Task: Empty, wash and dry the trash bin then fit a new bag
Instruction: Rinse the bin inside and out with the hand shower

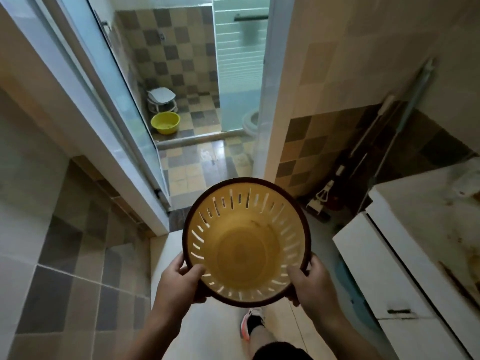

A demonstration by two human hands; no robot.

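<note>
Bin (246, 242) empty, your left hand (176, 284) and right hand (311, 284) clamped on its rim; wet threshold tiles (205, 157) risk a slip

bin (246, 245) held between both hands, doorway (207, 152) ahead, basin (165, 122) beyond, cabinet (405, 268) right.

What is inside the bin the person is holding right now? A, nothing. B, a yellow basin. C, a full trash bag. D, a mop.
A: the bin shows only its bare bottom and slotted walls, while both hands, left and right, grip its rim.
</note>
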